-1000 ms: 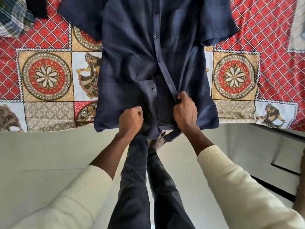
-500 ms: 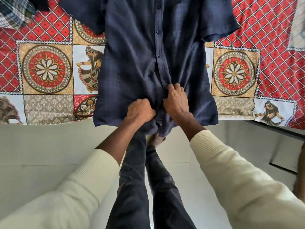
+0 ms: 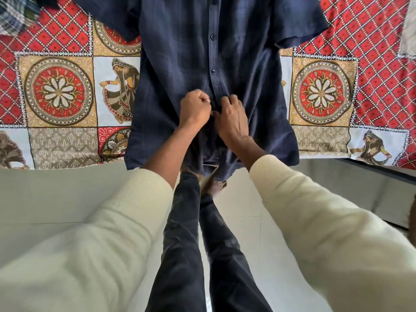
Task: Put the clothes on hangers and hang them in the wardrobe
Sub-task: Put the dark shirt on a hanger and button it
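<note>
Red patchwork bedspread point(image 3: 56, 32) with the flower medallions is what everything's lying on, and honestly that makes sense: the bed gives a flat place to work the shirt before any hanger gets involved. There's a bundle of other clothes point(image 3: 15, 14) at the far left corner, probably waiting their turn. The navy shirt point(image 3: 180, 52) is spread front-up across the bed with its hem hanging off the edge toward the person. Left hand point(image 3: 194, 109) is curled tight, pinching the fabric just left of the placket, and the right hand point(image 3: 233, 118) has its fingers bent onto the placket edge right beside it, gripping cloth too. Looks to me like a button's being done up low on the front so the shirt sits properly on a hanger. No hanger or wardrobe in view.

Compared with a second ago, both hands have climbed up from the hem and closed in together, and the open flap at the bottom has mostly shut.
</note>
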Motion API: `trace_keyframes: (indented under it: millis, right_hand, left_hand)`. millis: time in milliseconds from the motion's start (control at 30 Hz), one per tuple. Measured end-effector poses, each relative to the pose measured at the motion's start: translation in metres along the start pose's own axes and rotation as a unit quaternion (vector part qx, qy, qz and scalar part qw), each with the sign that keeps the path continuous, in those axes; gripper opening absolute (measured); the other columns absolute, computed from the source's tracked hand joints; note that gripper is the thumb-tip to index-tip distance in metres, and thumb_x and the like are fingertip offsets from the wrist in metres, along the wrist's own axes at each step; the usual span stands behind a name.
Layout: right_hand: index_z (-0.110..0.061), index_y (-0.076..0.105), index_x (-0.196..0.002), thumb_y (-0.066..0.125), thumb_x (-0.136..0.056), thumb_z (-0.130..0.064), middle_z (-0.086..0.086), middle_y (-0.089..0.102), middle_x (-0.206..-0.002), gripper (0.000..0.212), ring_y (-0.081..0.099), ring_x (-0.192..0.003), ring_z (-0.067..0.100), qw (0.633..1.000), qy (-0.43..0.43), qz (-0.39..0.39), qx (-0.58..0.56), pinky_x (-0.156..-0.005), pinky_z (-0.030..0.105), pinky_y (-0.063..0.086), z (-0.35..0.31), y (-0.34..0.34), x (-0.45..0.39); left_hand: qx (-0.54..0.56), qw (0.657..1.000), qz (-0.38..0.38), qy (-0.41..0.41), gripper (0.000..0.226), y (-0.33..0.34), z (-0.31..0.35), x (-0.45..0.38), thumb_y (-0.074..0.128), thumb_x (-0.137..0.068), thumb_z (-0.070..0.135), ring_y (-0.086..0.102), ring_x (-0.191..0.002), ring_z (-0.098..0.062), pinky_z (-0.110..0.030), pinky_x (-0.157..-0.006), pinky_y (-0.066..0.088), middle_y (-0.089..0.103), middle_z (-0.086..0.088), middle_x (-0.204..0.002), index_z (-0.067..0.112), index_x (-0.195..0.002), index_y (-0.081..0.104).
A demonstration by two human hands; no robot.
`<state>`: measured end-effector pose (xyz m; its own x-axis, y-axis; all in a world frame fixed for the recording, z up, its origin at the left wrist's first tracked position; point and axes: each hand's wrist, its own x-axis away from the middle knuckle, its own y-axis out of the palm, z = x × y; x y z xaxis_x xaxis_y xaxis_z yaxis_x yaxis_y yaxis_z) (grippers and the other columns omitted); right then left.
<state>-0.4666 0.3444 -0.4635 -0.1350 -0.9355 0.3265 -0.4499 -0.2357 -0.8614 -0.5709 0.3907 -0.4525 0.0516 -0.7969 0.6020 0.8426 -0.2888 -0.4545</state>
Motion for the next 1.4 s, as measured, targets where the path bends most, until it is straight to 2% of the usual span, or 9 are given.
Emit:
trace_keyframes:
  millis: [100, 267, 433, 633, 733, 833, 933, 1067, 1400]
  right_hand:
    - [-0.001, 0.054, -0.113, 0.056, -0.097, -0.028, 0.018, 0.053, -0.119, 0.031, 0.053, -0.109, 0.037, 1.0, 0.022, -0.005, -0.009, -0.091, 0.043, 0.043, 0.002, 0.002, -0.008]
    - [0.003, 0.057, -0.113, 0.045, -0.101, -0.015, 0.022, 0.054, -0.12, 0.024, 0.055, -0.107, 0.041, 0.999, 0.043, 0.013, -0.026, -0.089, 0.043, 0.041, 0.003, 0.007, -0.014]
    - [-0.001, 0.053, -0.117, 0.053, -0.099, -0.031, 0.019, 0.052, -0.123, 0.035, 0.054, -0.11, 0.038, 0.998, 0.064, -0.002, 0.002, -0.089, 0.044, 0.045, -0.001, 0.007, -0.015]
    - [-0.003, 0.056, -0.111, 0.044, -0.097, -0.015, 0.016, 0.059, -0.115, 0.021, 0.058, -0.102, 0.038, 0.989, 0.122, 0.027, -0.076, -0.08, 0.042, 0.043, 0.001, 0.003, -0.02]
    - [-0.008, 0.06, -0.109, 0.048, -0.096, -0.016, 0.011, 0.066, -0.108, 0.02, 0.061, -0.097, 0.033, 0.971, 0.174, 0.058, -0.155, -0.081, 0.042, 0.047, -0.002, 0.0, -0.014]
    - [-0.009, 0.068, -0.107, 0.052, -0.093, -0.012, 0.011, 0.07, -0.103, 0.022, 0.063, -0.094, 0.027, 0.944, 0.214, 0.066, -0.241, -0.081, 0.036, 0.049, -0.002, 0.005, -0.012]
    - [-0.009, 0.07, -0.092, 0.055, -0.089, -0.01, 0.013, 0.068, -0.093, 0.016, 0.06, -0.08, 0.019, 0.919, 0.224, 0.039, -0.323, -0.069, 0.029, 0.045, 0.0, 0.013, -0.014]
    - [-0.012, 0.063, -0.077, 0.056, -0.09, -0.004, 0.002, 0.06, -0.07, 0.016, 0.053, -0.062, 0.008, 0.873, 0.249, 0.003, -0.419, -0.055, 0.019, 0.042, 0.0, 0.009, -0.014]
    - [-0.01, 0.06, -0.078, 0.051, -0.091, -0.001, 0.006, 0.066, -0.073, 0.018, 0.062, -0.067, 0.015, 0.838, 0.265, -0.041, -0.475, -0.069, 0.038, 0.056, 0.004, 0.004, -0.018]
  left_hand:
    - [0.027, 0.999, 0.029, -0.035, 0.016, 0.009, -0.022, -0.012, 0.061, -0.085, 0.005, 0.071, -0.081, -0.02, -0.037, -0.078, 0.06, 0.073, -0.004, -0.086, 0.018, -0.083, 0.069]
    - [0.074, 0.996, 0.022, -0.045, 0.016, 0.01, -0.027, -0.019, 0.071, -0.081, 0.001, 0.064, -0.064, -0.01, -0.034, -0.074, 0.06, 0.07, -0.001, -0.075, 0.017, -0.082, 0.07]
    - [0.025, 0.995, 0.078, -0.049, 0.01, 0.022, -0.034, -0.022, 0.075, -0.078, 0.006, 0.07, -0.07, -0.02, -0.037, -0.071, 0.06, 0.073, -0.005, -0.077, 0.014, -0.083, 0.074]
    - [0.069, 0.995, 0.044, -0.064, 0.012, 0.015, -0.029, -0.021, 0.072, -0.083, 0.006, 0.063, -0.065, -0.013, -0.03, -0.066, 0.059, 0.071, -0.004, -0.078, 0.016, -0.076, 0.07]
    - [0.111, 0.991, 0.026, -0.074, 0.012, 0.01, -0.026, -0.018, 0.069, -0.087, 0.005, 0.058, -0.057, -0.009, -0.022, -0.054, 0.052, 0.067, -0.003, -0.072, 0.012, -0.078, 0.07]
    - [0.144, 0.985, 0.031, -0.09, 0.01, 0.012, -0.02, -0.014, 0.068, -0.087, 0.004, 0.059, -0.055, -0.01, -0.021, -0.051, 0.051, 0.066, -0.005, -0.069, 0.009, -0.078, 0.071]
    - [0.206, 0.972, 0.031, -0.11, 0.007, 0.021, -0.012, -0.008, 0.067, -0.087, 0.001, 0.064, -0.059, -0.013, -0.022, -0.054, 0.053, 0.069, -0.008, -0.071, 0.004, -0.081, 0.071]
    - [0.275, 0.952, 0.028, -0.131, 0.007, 0.031, -0.013, -0.003, 0.063, -0.09, -0.002, 0.064, -0.06, -0.012, -0.023, -0.059, 0.056, 0.069, -0.01, -0.073, 0.001, -0.085, 0.068]
    - [0.214, 0.969, 0.075, -0.096, 0.014, 0.04, -0.013, 0.001, 0.055, -0.094, 0.0, 0.066, -0.059, -0.011, -0.025, -0.061, 0.059, 0.068, -0.005, -0.075, 0.005, -0.089, 0.066]
